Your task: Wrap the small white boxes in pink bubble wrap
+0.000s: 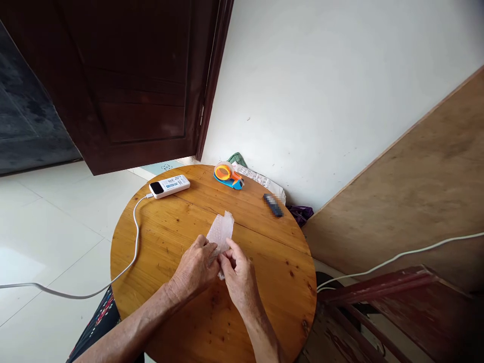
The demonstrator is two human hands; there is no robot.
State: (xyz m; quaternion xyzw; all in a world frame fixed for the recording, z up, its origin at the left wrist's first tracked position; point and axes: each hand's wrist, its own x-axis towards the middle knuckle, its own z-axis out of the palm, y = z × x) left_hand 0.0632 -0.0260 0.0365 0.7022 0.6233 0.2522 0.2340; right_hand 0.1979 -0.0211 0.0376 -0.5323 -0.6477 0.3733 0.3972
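Observation:
Both my hands meet over the middle of a round wooden table (181,227). My left hand (194,267) and my right hand (238,275) are closed on the near end of a small piece of clear bubble wrap (221,229), whose far end sticks up and away from me. What the wrap holds, if anything, is hidden by my fingers.
A white power bank (169,186) with a white cable (128,252) lies at the table's far left. An orange and blue tape dispenser (228,175) and a small dark blurred object (273,205) sit at the far edge. A dark door, white wall, leaning wood board (416,181) and red wooden chair (397,302) surround it.

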